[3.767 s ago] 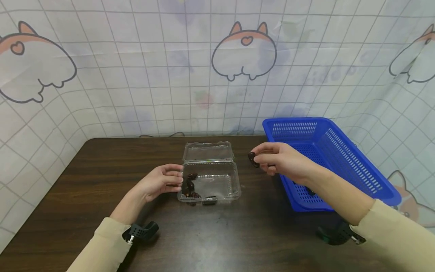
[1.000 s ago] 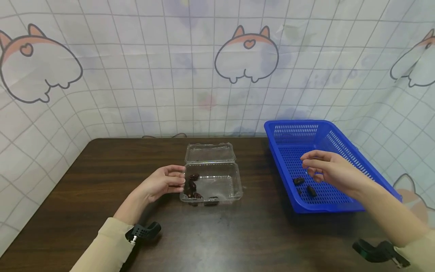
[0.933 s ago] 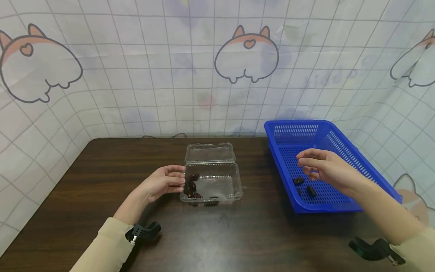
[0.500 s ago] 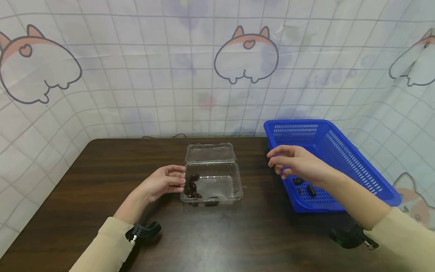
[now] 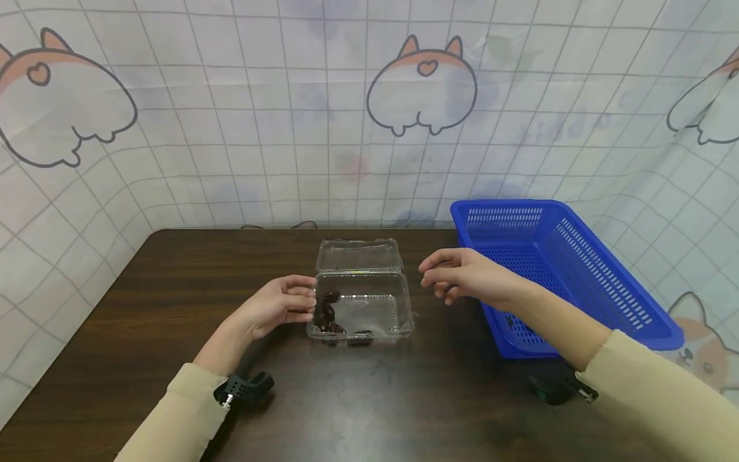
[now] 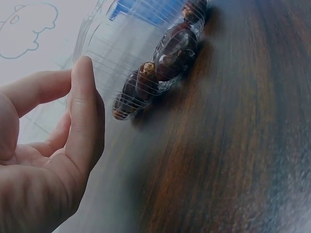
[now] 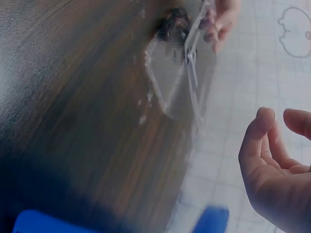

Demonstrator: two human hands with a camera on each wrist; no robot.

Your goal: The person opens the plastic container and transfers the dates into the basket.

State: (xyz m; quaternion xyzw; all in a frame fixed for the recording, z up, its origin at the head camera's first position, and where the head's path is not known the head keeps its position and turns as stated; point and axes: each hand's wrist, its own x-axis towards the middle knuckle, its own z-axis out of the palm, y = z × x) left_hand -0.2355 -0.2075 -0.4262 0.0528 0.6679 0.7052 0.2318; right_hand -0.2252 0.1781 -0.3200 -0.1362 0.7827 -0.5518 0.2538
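Note:
A clear plastic clamshell box (image 5: 383, 335) stands on the table, its lid folded back. Several dark brown dates (image 5: 327, 314) lie along its left and front sides; the left wrist view shows these wrinkled dates (image 6: 175, 53) through the wall. My left hand (image 5: 277, 305) rests its fingertips against the box's left side, the fingers not wrapped round it. Between the box and the blue basket (image 5: 600, 276), my right hand (image 5: 462, 276) hovers above the table. Its fingers are loosely bent, with a gap to the thumb and nothing held.
The brown wooden table (image 5: 173, 289) meets a patterned wall covering (image 5: 231, 128) at its back edge. My right forearm reaches across the basket's front left part and hides most of what lies there. A black camera mount (image 5: 248, 388) sits at my left wrist.
A date pinched in my right hand earlier is gone from it. That hand has moved left from over the basket, toward the box. My left hand has stayed at the box.

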